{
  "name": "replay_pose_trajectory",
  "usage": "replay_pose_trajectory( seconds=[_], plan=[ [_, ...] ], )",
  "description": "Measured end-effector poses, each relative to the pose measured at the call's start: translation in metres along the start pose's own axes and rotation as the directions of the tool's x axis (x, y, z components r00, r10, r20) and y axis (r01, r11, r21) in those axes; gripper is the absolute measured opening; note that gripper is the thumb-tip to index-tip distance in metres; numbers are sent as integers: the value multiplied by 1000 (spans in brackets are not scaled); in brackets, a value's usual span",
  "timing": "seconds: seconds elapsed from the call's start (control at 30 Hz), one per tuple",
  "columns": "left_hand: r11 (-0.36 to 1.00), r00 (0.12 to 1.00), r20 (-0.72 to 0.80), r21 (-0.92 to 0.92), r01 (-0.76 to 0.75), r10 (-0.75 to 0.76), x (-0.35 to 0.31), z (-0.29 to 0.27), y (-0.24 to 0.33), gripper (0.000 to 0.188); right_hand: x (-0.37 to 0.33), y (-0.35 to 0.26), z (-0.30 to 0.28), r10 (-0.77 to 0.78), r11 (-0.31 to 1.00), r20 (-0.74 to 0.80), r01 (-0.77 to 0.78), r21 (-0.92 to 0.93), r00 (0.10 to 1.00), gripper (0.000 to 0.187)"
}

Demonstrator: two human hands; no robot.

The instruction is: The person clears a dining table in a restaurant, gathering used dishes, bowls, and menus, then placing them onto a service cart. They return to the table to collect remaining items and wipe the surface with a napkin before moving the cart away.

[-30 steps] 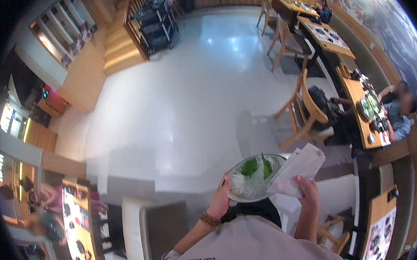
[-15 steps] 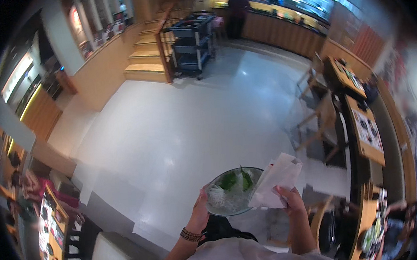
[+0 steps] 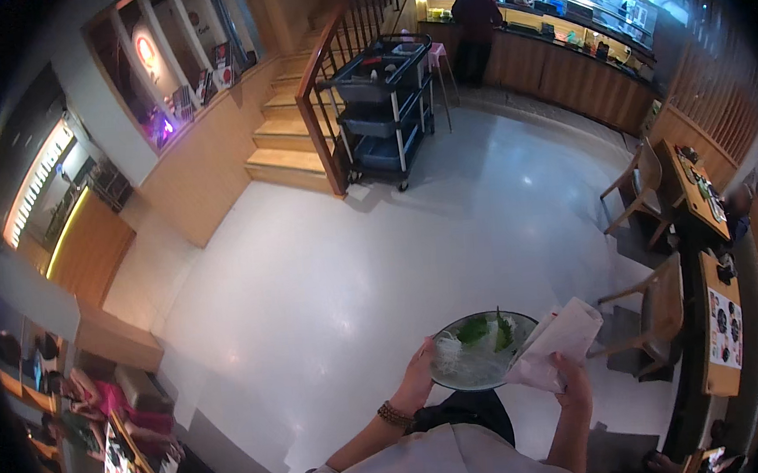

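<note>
My left hand (image 3: 419, 380), with a beaded bracelet (image 3: 395, 415) on its wrist, grips the left rim of a round glass plate (image 3: 472, 374). The plate is held at waist height above the floor. On it lie green leaves (image 3: 501, 333) and white shredded strands (image 3: 447, 348). Folded white paper (image 3: 559, 345), perhaps a napkin, is in my right hand (image 3: 572, 376), the thumb pressed on top. This paper covers the plate's right edge, so I cannot tell whether my right fingers also support the plate beneath it.
A dark three-tier cart (image 3: 384, 117) stands beside wooden stairs (image 3: 289, 150) with a railing. Beyond is a kitchen counter (image 3: 552, 75), a person (image 3: 476, 23) before it. Chairs (image 3: 661, 309) and tables (image 3: 721, 327) line the right; seated people (image 3: 100, 392) are at the lower left.
The cart, stairs and counter appear larger and lower as I move forward. Right-hand tables slide down past me. Both hands keep their hold on the plate and paper.
</note>
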State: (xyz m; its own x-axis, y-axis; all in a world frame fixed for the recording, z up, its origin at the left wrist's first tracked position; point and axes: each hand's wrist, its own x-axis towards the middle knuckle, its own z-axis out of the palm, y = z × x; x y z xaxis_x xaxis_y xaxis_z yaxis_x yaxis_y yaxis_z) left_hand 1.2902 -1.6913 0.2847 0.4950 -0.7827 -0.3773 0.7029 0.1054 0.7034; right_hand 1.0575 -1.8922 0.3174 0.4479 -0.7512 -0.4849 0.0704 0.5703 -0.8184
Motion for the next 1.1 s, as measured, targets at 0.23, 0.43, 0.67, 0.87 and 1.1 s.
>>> replay_pose_trajectory(
  seconds=[0.23, 0.43, 0.67, 0.87, 1.1],
  plan=[
    [974, 972, -150, 163, -156, 181, 224, -14, 73, 51, 226, -64, 101, -91, 996, 224, 88, 22, 970, 50],
    [962, 887, -379, 38, -271, 265, 366, -2, 164, 46, 425, -161, 237, 121, 989, 421, -72, -130, 899, 58],
    [896, 775, -452, 171, -410, 441, 548, -11, 283, 47, 633, -231, 368, 110, 981, 447, -24, -193, 888, 61],
    [919, 802, -484, 13, -394, 351, 716, -18, 379, 46, 778, -301, 409, -35, 999, 242, 27, 36, 970, 55],
    [889, 752, -528, 14, -457, 395, 903, -23, 509, 48, 918, -340, 394, -248, 935, -149, 196, -296, 957, 63]
  ],
)
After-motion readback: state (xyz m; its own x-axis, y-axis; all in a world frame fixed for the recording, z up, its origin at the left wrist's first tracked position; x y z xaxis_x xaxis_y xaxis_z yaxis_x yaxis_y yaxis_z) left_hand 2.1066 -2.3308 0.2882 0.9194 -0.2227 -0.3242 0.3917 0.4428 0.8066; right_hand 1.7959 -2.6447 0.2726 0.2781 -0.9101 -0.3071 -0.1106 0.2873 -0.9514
